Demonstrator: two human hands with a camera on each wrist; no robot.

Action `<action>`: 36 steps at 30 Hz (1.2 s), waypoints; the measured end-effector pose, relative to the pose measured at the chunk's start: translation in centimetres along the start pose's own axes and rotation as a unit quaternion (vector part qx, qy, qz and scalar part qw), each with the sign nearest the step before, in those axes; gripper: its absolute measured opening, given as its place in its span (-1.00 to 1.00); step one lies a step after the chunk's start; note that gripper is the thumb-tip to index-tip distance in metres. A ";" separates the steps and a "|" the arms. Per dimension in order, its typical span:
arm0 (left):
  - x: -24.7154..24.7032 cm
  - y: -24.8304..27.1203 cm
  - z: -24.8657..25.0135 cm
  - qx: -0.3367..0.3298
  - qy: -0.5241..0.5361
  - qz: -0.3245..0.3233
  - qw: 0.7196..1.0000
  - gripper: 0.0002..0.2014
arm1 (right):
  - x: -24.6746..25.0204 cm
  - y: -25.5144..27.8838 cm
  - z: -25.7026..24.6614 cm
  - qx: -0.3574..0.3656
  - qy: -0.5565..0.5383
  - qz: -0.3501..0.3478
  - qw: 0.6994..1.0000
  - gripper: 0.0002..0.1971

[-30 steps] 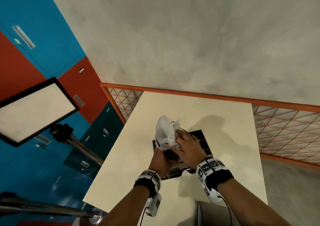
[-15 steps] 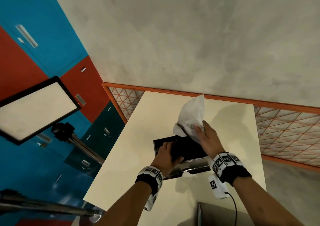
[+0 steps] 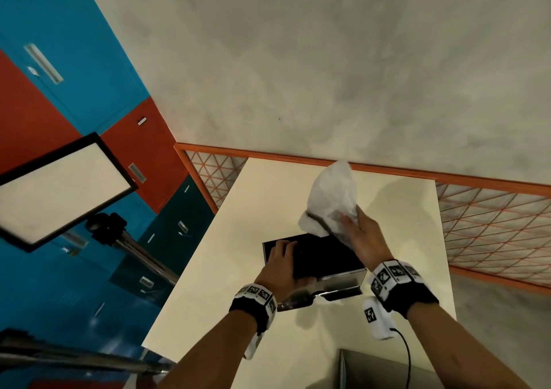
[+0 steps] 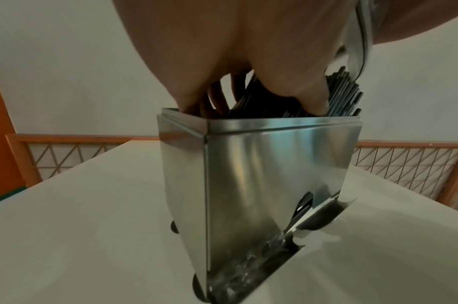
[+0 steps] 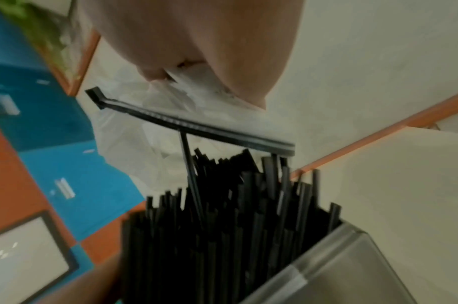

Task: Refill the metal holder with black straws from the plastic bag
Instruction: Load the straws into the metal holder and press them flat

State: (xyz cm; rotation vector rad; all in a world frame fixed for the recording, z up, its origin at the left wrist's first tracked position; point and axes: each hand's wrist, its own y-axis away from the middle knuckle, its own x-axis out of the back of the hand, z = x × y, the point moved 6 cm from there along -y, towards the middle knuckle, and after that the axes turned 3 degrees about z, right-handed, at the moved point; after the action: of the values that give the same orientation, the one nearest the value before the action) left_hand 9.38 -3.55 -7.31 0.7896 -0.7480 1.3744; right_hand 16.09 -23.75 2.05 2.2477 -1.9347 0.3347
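A shiny metal holder (image 3: 343,278) (image 4: 269,181) stands on the cream table (image 3: 226,269), packed with upright black straws (image 3: 325,254) (image 5: 232,226). My left hand (image 3: 283,265) (image 4: 248,61) reaches into the holder's top from the left and grips the straw bundle. My right hand (image 3: 362,239) grips the crumpled white plastic bag (image 3: 331,201) (image 5: 149,131), lifted above and behind the holder. The bag's dark zip strip (image 5: 191,121) hangs just over the straw tips. One straw still touches the strip.
An orange-framed mesh railing (image 3: 492,224) borders the table's far and right sides. Blue and red lockers (image 3: 89,90) and a framed panel on a stand (image 3: 56,192) are to the left. A grey box edge (image 3: 372,370) sits near the table's front.
My right hand has pulled the bag up and back off the straws, away from the holder. My left hand has stayed on the straws in the holder.
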 end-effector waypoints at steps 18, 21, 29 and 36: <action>-0.1 0.4 -0.7 0.019 0.099 0.040 0.994 -0.05 | -4.7 1.0 -1.1 0.057 0.059 -0.040 0.996 -0.49; -0.3 0.3 -0.8 0.025 0.097 0.036 0.994 -0.03 | -5.1 0.7 0.4 0.104 0.221 -0.067 0.967 -0.63; -0.4 0.3 -0.8 0.007 0.095 0.044 0.994 -0.02 | -5.6 0.8 0.0 0.142 0.443 -0.179 0.867 -0.61; -0.5 0.2 -1.0 0.021 0.089 0.042 0.995 0.03 | -0.6 -1.4 -2.4 0.061 0.221 -0.044 0.972 -0.58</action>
State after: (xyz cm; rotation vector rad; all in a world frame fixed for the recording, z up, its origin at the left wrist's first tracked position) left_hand 9.11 -2.94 -8.30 0.6631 -0.6199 1.5189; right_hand 17.26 -22.35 4.22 2.0883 -1.6148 0.8780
